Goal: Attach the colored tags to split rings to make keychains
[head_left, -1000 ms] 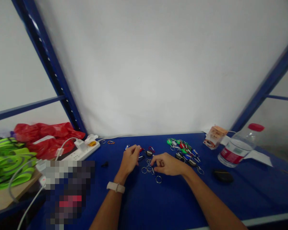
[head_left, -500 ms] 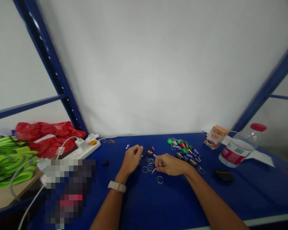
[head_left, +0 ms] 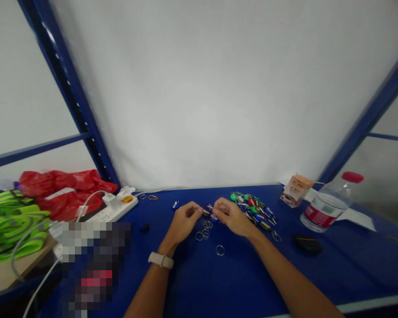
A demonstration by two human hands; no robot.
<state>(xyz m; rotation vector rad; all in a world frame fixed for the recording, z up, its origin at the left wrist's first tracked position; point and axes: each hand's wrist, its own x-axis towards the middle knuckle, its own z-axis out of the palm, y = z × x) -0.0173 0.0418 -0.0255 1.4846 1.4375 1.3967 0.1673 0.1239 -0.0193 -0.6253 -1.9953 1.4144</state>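
My left hand is closed in a pinch, thumb against fingers, above the blue tabletop; whatever it may hold is hidden. Facing it, my right hand pinches a small silver metal piece, too small to name exactly. Between the hands lies a dark oval fob. Several split key rings rest just below, and a single ring lies nearer to me. To the right of my right hand is a pile of green, red, blue and black keychains.
A blue tag, an orange carabiner and a black piece lie to the left. Farther left are a power strip, red plastic bags and green straps. On the right stand a box, a bottle and a black case.
My right hand has risen away from the rings, bringing the silver piece up toward my left hand. My left hand has shifted slightly, its thumb now pointing toward the right hand.
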